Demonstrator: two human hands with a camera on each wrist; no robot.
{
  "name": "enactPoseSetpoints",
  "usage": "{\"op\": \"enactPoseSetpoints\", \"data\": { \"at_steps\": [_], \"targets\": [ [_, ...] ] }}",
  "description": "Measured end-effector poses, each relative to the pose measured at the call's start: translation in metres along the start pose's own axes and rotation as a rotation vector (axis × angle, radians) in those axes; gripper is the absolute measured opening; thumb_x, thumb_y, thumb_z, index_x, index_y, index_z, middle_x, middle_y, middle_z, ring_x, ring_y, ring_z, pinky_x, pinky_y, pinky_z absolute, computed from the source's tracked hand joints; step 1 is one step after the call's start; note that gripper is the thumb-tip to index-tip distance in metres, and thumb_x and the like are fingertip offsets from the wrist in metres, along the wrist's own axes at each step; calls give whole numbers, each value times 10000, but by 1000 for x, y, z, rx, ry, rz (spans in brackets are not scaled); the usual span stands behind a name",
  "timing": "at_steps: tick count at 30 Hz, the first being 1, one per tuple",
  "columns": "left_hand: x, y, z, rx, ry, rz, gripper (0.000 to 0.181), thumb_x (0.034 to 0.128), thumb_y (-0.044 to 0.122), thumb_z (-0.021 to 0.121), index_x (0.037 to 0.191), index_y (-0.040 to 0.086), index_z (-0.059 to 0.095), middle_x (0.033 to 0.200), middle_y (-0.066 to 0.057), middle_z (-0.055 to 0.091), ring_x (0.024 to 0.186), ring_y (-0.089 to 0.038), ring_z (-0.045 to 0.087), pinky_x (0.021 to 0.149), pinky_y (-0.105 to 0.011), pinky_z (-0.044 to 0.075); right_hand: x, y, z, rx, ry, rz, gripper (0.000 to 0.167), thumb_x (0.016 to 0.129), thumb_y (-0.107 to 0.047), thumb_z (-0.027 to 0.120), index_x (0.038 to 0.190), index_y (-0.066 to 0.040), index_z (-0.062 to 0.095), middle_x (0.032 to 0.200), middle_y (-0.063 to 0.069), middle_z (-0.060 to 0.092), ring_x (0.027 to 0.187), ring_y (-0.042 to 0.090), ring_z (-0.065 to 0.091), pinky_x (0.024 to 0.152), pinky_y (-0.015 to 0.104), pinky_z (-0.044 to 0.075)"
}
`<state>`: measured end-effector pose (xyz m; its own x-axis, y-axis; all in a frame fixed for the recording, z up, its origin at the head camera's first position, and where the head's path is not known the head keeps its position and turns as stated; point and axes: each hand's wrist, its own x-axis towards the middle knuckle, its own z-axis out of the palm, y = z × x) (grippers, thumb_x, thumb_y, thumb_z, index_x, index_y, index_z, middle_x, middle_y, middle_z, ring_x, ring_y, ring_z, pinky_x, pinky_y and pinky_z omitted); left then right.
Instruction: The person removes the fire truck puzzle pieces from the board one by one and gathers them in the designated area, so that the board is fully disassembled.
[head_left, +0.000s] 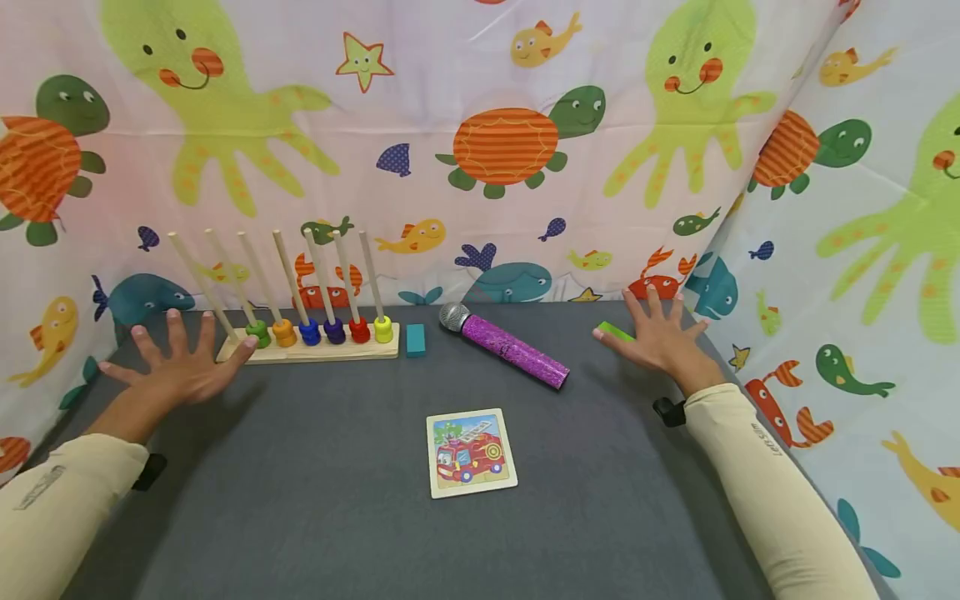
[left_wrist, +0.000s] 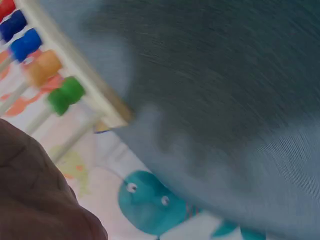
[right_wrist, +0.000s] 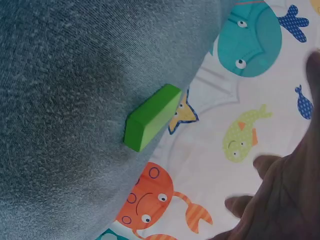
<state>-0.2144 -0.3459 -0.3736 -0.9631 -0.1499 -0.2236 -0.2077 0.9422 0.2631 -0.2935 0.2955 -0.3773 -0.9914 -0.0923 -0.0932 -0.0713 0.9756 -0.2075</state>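
Observation:
My left hand hovers with spread fingers at the left end of a wooden peg rack. Several upright pegs rise from it, each with coloured beads low down: green, orange, blue, dark blue, red and yellow. In the left wrist view the hand holds nothing. Over at the right, my right hand is spread too, its thumb overlapping a green block in the head view. The right wrist view shows that block lying on the table, apart from the hand.
A small teal block stands right of the rack. Beside it lies a glittery purple microphone. A square fire-truck picture puzzle lies mid-table on the grey cloth. A sea-animal curtain borders the back and sides.

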Motion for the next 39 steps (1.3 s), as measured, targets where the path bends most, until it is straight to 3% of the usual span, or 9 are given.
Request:
{"op": "enactPoseSetpoints", "data": {
  "at_steps": [3,6,9,13,20,26,31,39],
  "targets": [
    [-5,9,1,-29,44,9,1059,855,817,151,1468,52,-249,1370,-270,-477,1132,-496,-505,729,-782,-282,-2,-4,0,23,5,-30,994,841,-817,290,1580,-193,63,1589,240,-73,1338,601,-185,852,833,-135],
    [-13,28,2,-58,96,64,1047,883,788,180,1498,17,-172,1414,-308,-413,1201,-533,-437,777,-793,-255,-5,-6,-1,68,34,-98,922,896,-738,343,1571,-140,155,1594,239,10,1389,556,-86,943,807,-60],
    [-19,48,3,-63,61,131,1020,914,750,210,1518,-38,-23,1446,-363,-322,1263,-587,-324,844,-802,-203,-8,-6,-2,133,71,-186,831,955,-628,390,1540,-57,243,1579,253,114,1417,501,46,1042,733,60],
    [-20,67,5,-55,-40,214,950,948,694,283,1505,-67,170,1480,-421,-150,1327,-623,-124,930,-803,-86,-12,-9,-1,228,100,-277,697,1004,-495,422,1469,21,365,1510,265,304,1387,456,229,1089,640,173],
    [-20,80,20,-134,-120,461,796,995,553,419,1485,-62,299,1523,-365,133,1371,-557,144,1032,-713,163,-21,-20,12,341,116,-305,549,975,-383,573,1408,-55,493,1408,191,485,1288,397,416,1032,607,329],
    [-31,93,37,-157,-108,647,623,1017,443,466,1396,-51,479,1398,-240,489,1296,-421,435,1013,-601,351,-36,-32,21,430,143,-302,420,958,-252,637,1319,-44,584,1262,167,610,1139,345,557,928,530,466],
    [-46,108,50,-162,-105,767,526,1022,354,503,1353,-54,533,1361,-208,538,1266,-387,485,1002,-568,383,-45,-51,21,472,152,-379,281,947,-172,651,1196,-41,667,1086,92,682,979,247,618,816,428,524],
    [-68,135,61,-137,-136,877,374,994,237,577,1293,18,622,1352,-132,567,1257,-309,516,998,-525,412,-52,-73,32,469,55,-458,243,940,-158,662,1148,-38,699,1013,11,686,854,164,591,729,325,519]
  ]
}}
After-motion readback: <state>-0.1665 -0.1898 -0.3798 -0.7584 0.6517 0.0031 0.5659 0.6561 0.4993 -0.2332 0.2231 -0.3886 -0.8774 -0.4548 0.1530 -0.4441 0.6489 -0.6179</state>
